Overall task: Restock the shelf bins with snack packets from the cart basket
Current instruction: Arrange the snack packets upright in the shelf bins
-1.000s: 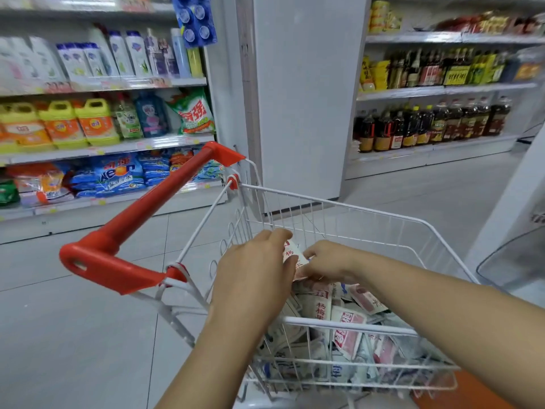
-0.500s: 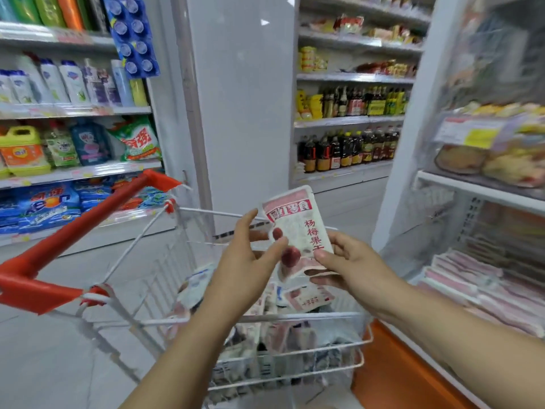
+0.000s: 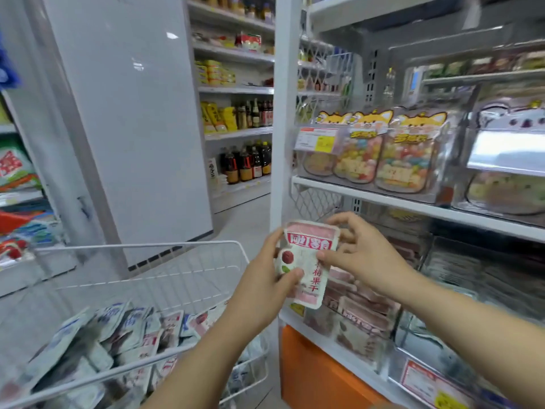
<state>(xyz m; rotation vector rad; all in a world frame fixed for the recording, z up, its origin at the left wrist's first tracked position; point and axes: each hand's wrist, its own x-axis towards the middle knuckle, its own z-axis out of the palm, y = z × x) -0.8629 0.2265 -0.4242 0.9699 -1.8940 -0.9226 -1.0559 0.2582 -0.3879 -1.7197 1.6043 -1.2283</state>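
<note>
Dozens of white packets (image 3: pixel 124 329) lie heaped in the wire basket (image 3: pixel 141 246) at lower left. To its right, a clear bin (image 3: pixel 361 348) on the lower shelf holds flat pink-and-white stacks (image 3: pixel 365 308). On the shelf (image 3: pixel 413 202) above, cat-eared pouches (image 3: pixel 407 154) of coloured sweets stand in another clear bin. An orange base (image 3: pixel 318 367) runs under the shelving, the floor (image 3: pixel 244 219) is pale tile, and across the aisle dark bottles (image 3: pixel 247 163) stand beside a white pillar (image 3: pixel 132 113). Both hands pinch one packet (image 3: pixel 309 261) — left hand (image 3: pixel 265 287) at its lower left edge, right hand (image 3: pixel 362 258) at its right side — upright in the air, just in front of the lower bin. It is white with a pink top band, a red fruit and red characters.
</note>
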